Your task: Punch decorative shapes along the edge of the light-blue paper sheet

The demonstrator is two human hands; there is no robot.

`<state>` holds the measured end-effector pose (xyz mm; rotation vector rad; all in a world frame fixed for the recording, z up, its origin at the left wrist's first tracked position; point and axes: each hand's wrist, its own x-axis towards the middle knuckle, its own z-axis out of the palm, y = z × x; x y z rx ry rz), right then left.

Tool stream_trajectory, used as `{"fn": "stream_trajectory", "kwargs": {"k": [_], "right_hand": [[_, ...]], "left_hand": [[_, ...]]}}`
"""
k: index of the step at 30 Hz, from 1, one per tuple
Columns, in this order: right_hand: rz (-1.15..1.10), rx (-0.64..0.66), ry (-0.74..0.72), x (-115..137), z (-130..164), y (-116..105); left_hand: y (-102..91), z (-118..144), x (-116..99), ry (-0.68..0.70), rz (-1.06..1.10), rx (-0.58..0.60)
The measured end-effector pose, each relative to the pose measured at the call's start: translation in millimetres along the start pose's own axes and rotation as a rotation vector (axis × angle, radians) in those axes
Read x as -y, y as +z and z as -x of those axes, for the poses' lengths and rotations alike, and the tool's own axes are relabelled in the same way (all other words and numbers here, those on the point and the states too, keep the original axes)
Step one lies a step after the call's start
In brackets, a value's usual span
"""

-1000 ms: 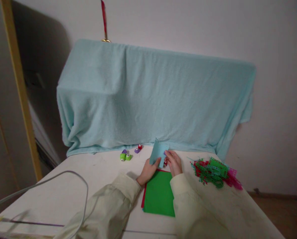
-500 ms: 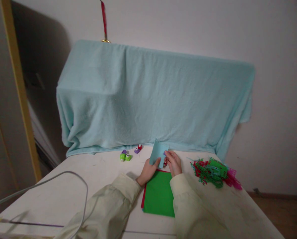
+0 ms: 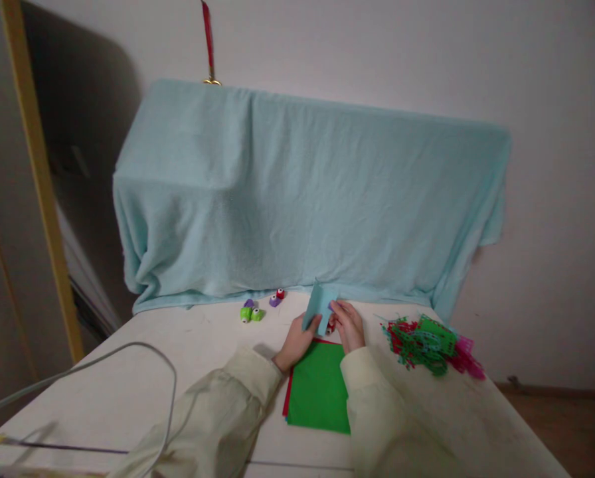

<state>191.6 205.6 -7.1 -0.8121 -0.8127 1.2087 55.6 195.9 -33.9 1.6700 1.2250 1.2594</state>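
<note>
My left hand pinches a small light-blue paper sheet by its lower left edge and holds it upright above the white table. On the sheet's right side my right hand grips a small red and white punch, mostly hidden by the fingers, closed on the paper's edge. Below both hands lies a stack of coloured paper with a green sheet on top and a red edge showing at its left.
Small craft punches lie behind the hands: a green pair and a purple and red one. A heap of cut green, red and pink paper scraps sits to the right. A light-blue cloth drapes a bulky object at the back. A grey cable loops at left.
The blue sheet has turned a little, so it looks narrower now. Both hands stay in nearly the same place.
</note>
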Motion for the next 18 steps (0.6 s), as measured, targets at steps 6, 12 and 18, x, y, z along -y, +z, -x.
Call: {"fn": "stream_trajectory", "kwargs": {"k": [6, 12, 18], "right_hand": [[0.001, 0.014, -0.012, -2.0, -0.4, -1.7], [-0.003, 0.014, -0.016, -2.9, -0.8, -3.3], [-0.009, 0.026, -0.006, -1.7, -1.0, -1.4]], "left_hand": [[0.1, -0.7, 1.4, 0.007, 0.017, -0.005], [1.2, -0.8, 3.2, 0.002, 0.035, -0.010], [1.9, 0.2, 5.1, 0.002, 0.054, -0.021]]}}
